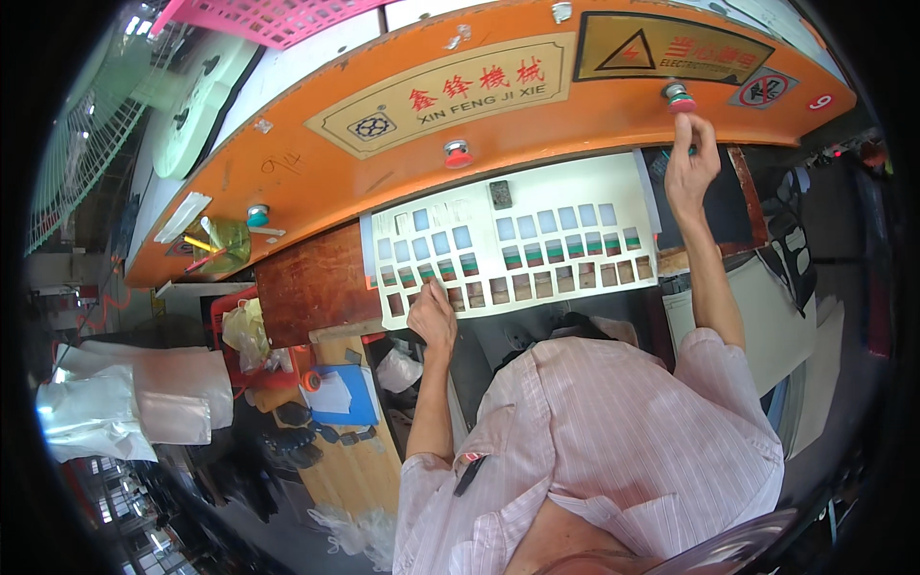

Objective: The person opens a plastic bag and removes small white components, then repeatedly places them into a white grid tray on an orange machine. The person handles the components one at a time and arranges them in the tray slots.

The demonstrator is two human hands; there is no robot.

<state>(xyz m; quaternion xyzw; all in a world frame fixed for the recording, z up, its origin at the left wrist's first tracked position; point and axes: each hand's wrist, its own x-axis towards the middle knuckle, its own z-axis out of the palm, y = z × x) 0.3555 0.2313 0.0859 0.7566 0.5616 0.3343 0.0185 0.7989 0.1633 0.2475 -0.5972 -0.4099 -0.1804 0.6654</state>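
White card: lies flat on the table below the orange machine; the card has rows of little windows, blue, green and brown.
Dark block: small block sits on the card's top part.
Left hand: hand at the card's bottom edge, fingers close together; I can't tell if it pinches.
Right hand: hand up at a red button, fingers bent; I can't tell if it grips or pushes.
Cup: see-through greenish cup with pens inside.
Red bin: bin with a plastic bag in it.
Pink basket: basket with holes; its inside is hidden.
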